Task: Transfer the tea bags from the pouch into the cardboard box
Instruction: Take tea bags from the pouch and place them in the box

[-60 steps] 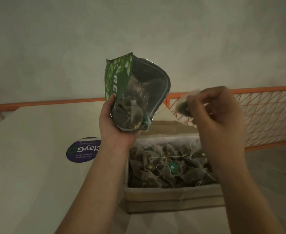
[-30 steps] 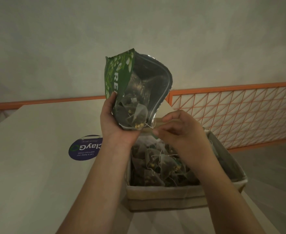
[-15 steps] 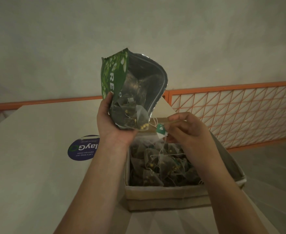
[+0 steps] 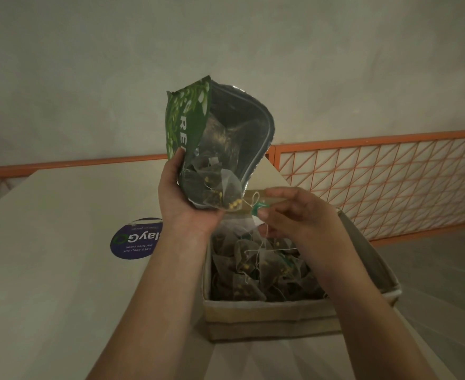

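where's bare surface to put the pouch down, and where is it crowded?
Free: the table top left of the left hand, from the blue round sticker out to the orange rail; also the strip in front of the cardboard box. Crowded: the box, piled with tea bags, with the right hand over it.

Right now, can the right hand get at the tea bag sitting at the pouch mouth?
Probably yes. The right hand already pinches a green tag whose string seems to lead to that tea bag, which pokes from the open pouch; nothing lies between.
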